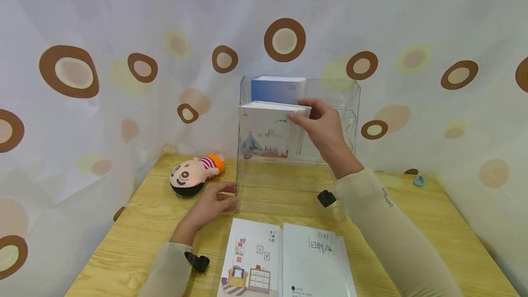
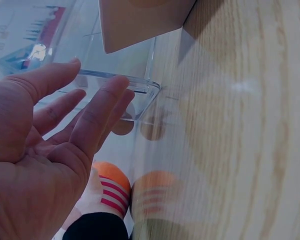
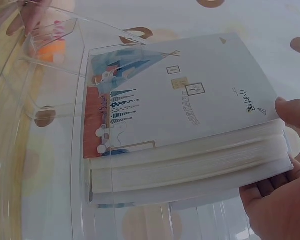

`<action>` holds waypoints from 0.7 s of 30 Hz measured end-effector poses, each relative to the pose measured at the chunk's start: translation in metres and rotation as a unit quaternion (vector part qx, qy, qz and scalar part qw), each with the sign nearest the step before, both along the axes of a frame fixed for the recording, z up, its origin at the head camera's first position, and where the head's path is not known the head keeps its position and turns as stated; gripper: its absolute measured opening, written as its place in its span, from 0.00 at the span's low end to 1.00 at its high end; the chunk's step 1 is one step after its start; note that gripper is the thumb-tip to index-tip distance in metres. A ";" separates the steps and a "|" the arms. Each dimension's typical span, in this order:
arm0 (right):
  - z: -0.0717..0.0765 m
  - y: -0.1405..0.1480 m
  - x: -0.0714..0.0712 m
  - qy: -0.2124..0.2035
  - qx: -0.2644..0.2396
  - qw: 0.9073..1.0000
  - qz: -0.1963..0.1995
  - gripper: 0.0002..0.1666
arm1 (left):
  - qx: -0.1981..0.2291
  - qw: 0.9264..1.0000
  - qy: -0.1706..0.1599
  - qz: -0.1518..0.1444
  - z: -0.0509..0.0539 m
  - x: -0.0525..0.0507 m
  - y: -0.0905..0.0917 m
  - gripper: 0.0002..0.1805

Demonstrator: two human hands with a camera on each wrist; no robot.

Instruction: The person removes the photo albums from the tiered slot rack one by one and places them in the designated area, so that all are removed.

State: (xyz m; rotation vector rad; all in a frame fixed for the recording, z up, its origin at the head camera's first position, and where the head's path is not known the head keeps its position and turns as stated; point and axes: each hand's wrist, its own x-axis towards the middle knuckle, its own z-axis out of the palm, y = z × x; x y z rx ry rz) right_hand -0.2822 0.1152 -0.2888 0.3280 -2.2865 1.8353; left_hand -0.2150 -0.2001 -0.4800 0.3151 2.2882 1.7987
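Note:
My right hand [image 1: 323, 125] pinches a thick white book [image 3: 175, 95] with a tent picture on its cover, thumb in front and fingers behind at its right edge. The book's lower part is behind the front panel of a tier in a clear tiered rack [image 1: 284, 178]. Page layers show along its side in the right wrist view; whether these belong to one book or more I cannot tell. A blue book [image 1: 272, 90] stands in the tier behind. At the rack's lower left side, my left hand [image 1: 212, 203] has its fingers loosely extended, fingertips at the clear edge.
On the wooden table [image 1: 123, 242], in front of the rack, lie a white book with a furniture picture [image 1: 251, 255] and a white book with large lettering [image 1: 315, 260]. A plush doll [image 1: 191, 175] lies left. Far right is a small blue ring [image 1: 419, 181]. Dotted cloth hangs behind.

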 end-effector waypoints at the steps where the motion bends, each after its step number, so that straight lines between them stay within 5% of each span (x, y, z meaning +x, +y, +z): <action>1: 0.001 -0.001 0.001 0.001 0.002 1.000 0.000 0.32 | 0.000 1.000 0.000 -0.001 0.000 0.000 0.000 0.30; 21: -0.002 -0.010 -0.001 -0.004 0.003 1.000 -0.010 0.26 | -0.001 1.000 0.004 -0.004 -0.001 -0.001 -0.002 0.30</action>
